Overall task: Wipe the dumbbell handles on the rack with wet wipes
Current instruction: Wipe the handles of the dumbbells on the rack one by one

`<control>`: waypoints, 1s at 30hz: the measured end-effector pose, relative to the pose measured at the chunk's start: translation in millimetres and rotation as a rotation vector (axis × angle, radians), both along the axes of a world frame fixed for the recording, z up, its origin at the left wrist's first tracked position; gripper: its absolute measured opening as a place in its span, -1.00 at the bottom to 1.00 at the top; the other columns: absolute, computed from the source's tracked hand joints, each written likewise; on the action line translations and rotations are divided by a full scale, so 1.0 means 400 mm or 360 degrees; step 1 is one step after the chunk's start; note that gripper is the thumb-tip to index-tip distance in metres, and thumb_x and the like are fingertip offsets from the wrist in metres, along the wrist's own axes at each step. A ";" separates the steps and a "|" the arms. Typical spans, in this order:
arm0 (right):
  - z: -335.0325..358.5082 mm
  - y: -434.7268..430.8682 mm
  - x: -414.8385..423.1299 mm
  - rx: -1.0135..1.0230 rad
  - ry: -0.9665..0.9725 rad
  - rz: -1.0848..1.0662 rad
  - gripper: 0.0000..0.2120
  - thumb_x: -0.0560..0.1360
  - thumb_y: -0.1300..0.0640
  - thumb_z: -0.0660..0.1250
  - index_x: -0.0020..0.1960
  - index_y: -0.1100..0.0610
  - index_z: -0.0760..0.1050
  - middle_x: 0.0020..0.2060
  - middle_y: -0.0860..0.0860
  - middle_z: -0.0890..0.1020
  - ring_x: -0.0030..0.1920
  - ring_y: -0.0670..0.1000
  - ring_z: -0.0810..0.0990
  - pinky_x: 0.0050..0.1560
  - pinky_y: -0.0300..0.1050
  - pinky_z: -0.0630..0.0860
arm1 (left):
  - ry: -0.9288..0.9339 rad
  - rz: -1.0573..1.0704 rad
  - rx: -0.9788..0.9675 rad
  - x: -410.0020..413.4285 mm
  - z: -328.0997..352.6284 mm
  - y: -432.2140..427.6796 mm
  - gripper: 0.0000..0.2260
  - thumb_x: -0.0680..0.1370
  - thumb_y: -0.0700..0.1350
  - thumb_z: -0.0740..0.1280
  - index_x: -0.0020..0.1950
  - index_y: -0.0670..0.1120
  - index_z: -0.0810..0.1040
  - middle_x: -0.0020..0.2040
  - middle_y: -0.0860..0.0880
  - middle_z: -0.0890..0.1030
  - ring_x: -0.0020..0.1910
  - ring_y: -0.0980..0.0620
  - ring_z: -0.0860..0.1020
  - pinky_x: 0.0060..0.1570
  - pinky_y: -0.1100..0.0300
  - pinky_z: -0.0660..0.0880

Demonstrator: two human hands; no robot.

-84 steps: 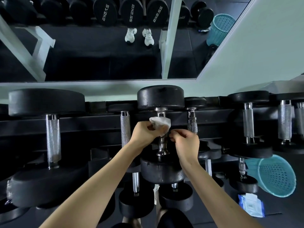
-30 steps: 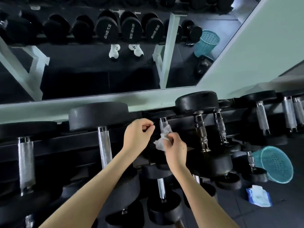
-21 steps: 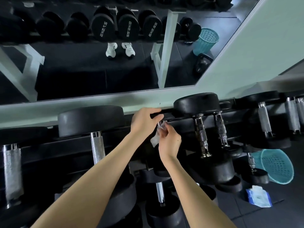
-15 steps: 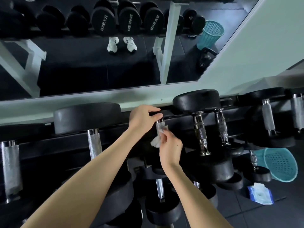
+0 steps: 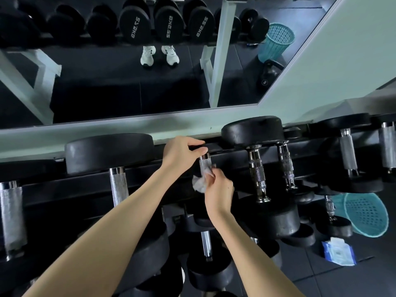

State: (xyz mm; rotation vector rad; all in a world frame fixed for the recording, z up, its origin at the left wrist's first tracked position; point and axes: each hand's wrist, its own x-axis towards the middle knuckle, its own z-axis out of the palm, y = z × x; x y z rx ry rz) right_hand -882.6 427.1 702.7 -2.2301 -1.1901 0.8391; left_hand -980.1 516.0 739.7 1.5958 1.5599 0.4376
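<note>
Wiping is in hand on the upper tier of the dumbbell rack (image 5: 230, 154): a crumpled wet wipe (image 5: 198, 185) is pinched in the fingers (image 5: 211, 178) of the right hand (image 5: 219, 192) and pressed against the near part of a knurled chrome handle (image 5: 205, 165); the left hand (image 5: 181, 154) is curled over the dark edge (image 5: 211, 145) at that handle's far end, though whether dumbbell head or rail is gripped cannot be told. Next, the wipe probably needs to be wrapped round the bar and drawn along its full length; firm pressure is called for on the knurling.
</note>
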 end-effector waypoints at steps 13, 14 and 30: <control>-0.006 0.073 -0.003 0.0088 0.0254 -0.0163 -0.94 0.48 0.27 0.35 -0.05 0.23 0.55 -0.27 -0.07 0.63 -0.26 -0.12 0.58 -0.33 -0.48 0.37 | -0.0001 -0.0004 -0.0054 -0.006 0.003 0.011 -0.78 0.46 0.00 0.43 0.09 0.03 0.65 0.11 0.09 0.64 0.12 0.11 0.54 -0.01 0.25 0.41; -0.009 0.064 -0.003 0.0106 0.0262 -0.0136 -0.93 0.49 0.27 0.35 -0.02 0.23 0.55 -0.22 -0.04 0.66 -0.19 -0.09 0.62 -0.25 -0.47 0.41 | -0.0004 -0.0004 -0.0051 -0.006 0.002 0.011 -0.78 0.46 0.00 0.43 0.09 0.03 0.65 0.11 0.10 0.64 0.12 0.11 0.55 -0.03 0.26 0.40; 0.028 0.032 0.087 0.0078 -0.0139 -0.0097 -0.85 0.52 0.20 0.34 0.03 0.26 0.47 -0.02 0.17 0.59 -0.05 0.03 0.59 -0.11 -0.28 0.40 | 0.0030 -0.0035 0.0015 -0.006 0.002 0.000 -0.75 0.49 0.02 0.39 0.15 0.03 0.63 0.16 0.09 0.62 0.18 0.09 0.51 0.02 0.26 0.38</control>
